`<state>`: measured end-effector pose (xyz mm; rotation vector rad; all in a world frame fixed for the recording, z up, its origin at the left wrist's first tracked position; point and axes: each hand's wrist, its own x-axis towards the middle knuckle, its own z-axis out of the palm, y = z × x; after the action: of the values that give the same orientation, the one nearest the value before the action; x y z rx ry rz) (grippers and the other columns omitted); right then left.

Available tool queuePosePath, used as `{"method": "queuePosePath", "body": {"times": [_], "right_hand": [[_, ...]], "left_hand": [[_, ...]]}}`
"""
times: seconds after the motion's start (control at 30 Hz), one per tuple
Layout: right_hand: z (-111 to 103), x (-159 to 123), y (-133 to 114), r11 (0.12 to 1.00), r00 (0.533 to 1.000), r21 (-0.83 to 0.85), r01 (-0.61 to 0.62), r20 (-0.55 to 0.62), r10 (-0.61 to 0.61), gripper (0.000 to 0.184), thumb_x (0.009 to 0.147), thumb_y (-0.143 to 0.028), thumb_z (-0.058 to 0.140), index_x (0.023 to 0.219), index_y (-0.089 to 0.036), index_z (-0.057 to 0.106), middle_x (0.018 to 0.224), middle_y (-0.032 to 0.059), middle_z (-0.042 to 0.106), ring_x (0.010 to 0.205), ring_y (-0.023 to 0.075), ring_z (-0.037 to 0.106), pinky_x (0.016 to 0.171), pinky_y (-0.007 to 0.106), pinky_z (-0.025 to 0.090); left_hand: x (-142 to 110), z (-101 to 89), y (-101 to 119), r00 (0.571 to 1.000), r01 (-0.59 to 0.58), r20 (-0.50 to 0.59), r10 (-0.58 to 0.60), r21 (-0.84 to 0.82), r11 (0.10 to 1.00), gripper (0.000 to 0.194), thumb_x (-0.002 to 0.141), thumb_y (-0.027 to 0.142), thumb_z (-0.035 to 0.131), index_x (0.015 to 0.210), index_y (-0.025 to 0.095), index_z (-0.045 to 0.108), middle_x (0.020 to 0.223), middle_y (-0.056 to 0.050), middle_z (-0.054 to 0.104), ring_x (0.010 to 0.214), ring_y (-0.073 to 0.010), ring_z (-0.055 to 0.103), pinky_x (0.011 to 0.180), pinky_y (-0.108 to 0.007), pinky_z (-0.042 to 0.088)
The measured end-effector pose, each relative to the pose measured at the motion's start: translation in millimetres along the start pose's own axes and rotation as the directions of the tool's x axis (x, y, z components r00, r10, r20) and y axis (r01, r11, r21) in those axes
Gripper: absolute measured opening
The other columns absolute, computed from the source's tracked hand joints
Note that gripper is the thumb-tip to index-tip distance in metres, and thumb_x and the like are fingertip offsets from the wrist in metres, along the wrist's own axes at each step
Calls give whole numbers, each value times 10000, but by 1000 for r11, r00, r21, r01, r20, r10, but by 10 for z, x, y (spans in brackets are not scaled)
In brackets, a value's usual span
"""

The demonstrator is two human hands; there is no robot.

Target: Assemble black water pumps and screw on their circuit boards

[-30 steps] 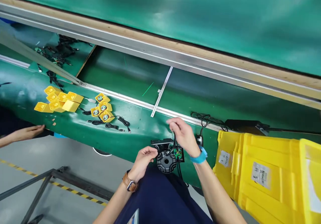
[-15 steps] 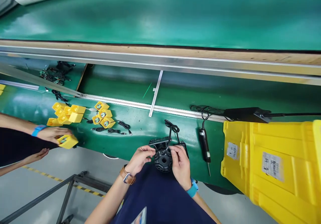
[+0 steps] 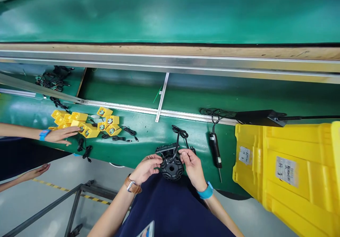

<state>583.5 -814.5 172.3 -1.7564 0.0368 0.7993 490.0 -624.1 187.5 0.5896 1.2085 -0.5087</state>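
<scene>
A black round device [image 3: 172,169] with ribbed sides and a hole in its middle sits at the bench's near edge, against my dark shirt. A flat black part adjoins its far side, and a black cable [image 3: 182,133] loops up from it, tied in a bundle. My left hand [image 3: 147,167] pinches the device's left side with thumb and fingers. At its upper right edge, near the cable, my right hand [image 3: 193,168] has thumb and forefinger closed; the exact contact is partly hidden. A small black piece lies just behind my right fingers.
Right of me lie a black electric screwdriver [image 3: 215,152], a black power adapter [image 3: 260,118] and a large yellow bin [image 3: 255,159]. On the left, a co-worker's hand [image 3: 60,135] is over several yellow housings [image 3: 113,120] with cables. A metal rail [image 3: 132,110] crosses behind.
My right hand has shifted slightly, its fingers now farther up the device's right edge. The co-worker has set a yellow housing among the others and their hand is opened out.
</scene>
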Motion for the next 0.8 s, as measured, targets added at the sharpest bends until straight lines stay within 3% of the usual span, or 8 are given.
{"method": "queuePosePath", "body": {"times": [0.23,0.47,0.7,0.8], "right_hand": [[-129,72,-23,997,993,43,-70,101,66,568,830,-707,708,1039,-182,764,802,62,701,739,195,662,709,324,572],[-200,82,-80,992,985,-84,96,152,-83,473,914,-640,650,1034,-211,808,827,66,657,713,189,650,684,327,580],[-227,94,-80,976,981,-182,122,169,-91,504,943,-661,594,994,-197,782,862,74,672,716,189,668,677,313,586],[-241,103,-126,947,968,-259,190,210,-137,479,983,-628,547,981,-202,766,883,77,692,750,195,673,711,316,587]], "left_hand": [[41,-45,74,996,58,68,-59,14,998,458,409,260,998,723,149,683,665,22,624,613,-85,558,564,-217,390],[33,-83,86,991,62,113,-67,49,997,484,428,315,1021,767,146,719,688,17,638,649,-94,587,622,-239,431],[24,-30,61,995,15,99,-22,71,997,502,406,375,1002,744,156,703,691,23,626,642,-93,577,615,-236,420],[8,-5,47,997,-26,73,18,107,994,454,425,372,968,723,158,701,676,14,622,650,-105,575,614,-240,416]]}}
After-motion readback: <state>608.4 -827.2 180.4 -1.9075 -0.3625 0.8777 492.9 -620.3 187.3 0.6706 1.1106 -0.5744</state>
